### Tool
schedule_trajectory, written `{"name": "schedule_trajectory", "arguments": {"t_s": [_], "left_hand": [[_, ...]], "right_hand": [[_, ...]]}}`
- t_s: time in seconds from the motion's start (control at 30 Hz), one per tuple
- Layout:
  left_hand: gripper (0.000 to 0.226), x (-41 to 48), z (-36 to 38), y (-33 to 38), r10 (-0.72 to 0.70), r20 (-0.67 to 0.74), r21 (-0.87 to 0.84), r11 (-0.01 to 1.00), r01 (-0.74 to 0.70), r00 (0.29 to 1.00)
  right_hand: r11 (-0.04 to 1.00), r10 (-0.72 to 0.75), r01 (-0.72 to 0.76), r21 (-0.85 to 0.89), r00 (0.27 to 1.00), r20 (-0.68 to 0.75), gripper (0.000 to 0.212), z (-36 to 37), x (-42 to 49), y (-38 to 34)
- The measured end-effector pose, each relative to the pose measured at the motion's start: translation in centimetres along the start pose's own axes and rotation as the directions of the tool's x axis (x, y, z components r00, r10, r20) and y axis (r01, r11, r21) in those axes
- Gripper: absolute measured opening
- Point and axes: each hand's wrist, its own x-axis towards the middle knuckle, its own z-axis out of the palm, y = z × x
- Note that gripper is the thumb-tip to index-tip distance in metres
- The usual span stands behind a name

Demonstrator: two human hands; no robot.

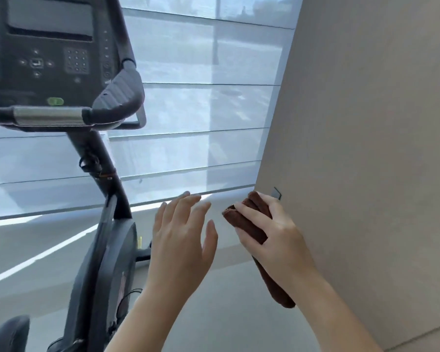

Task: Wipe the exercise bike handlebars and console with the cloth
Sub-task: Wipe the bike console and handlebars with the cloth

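Note:
The exercise bike's black console (48, 54), with a screen and keypad, fills the upper left. Below it runs the handlebar (48, 115) with a silver sensor strip, and a padded black grip (122, 95) bends up at its right end. My right hand (272, 232) grips a folded brown cloth (249, 222), low and well to the right of the bike. My left hand (183, 232) hovers beside it with fingers straight and spread, holding nothing. Neither hand touches the bike.
The bike's black post and flywheel housing (104, 250) run down the left side, with the saddle's edge (8, 334) at the bottom left. A window with pale blinds (201, 110) is behind. A beige wall (366, 148) stands close on the right.

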Motion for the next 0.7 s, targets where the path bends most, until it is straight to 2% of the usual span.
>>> {"name": "schedule_trajectory", "arguments": {"t_s": [0.1, 0.27, 0.4, 0.53, 0.7], "left_hand": [[0.032, 1.6, 0.4, -2.2, -0.048, -0.069, 0.02, 0.999, 0.05, 0.996], [0.035, 5.7, 0.7, -7.1, -0.085, -0.178, 0.02, 0.996, 0.09, 0.98], [0.033, 9.4, -0.5, -12.2, -0.107, -0.253, 0.057, 0.99, 0.125, 0.962], [0.027, 12.4, -2.0, -17.7, -0.074, -0.325, 0.148, 0.981, 0.128, 0.943], [0.025, 16.3, -2.8, -22.6, -0.034, -0.342, 0.22, 0.969, 0.116, 0.939]], "right_hand": [[0.997, -0.074, 0.073, 0.03, 0.997, 0.017, 0.036, 1.6, 2.8, 0.1], [0.982, -0.155, 0.158, 0.107, 0.987, -0.031, 0.038, 5.1, 8.5, -0.1], [0.958, -0.221, 0.225, 0.178, 0.974, -0.042, 0.037, 8.9, 15.1, -2.5], [0.91, -0.354, 0.357, 0.211, 0.934, -0.054, 0.035, 12.3, 21.8, -6.5], [0.861, -0.484, 0.49, 0.138, 0.872, -0.079, 0.035, 14.7, 29.7, -10.5]]}}
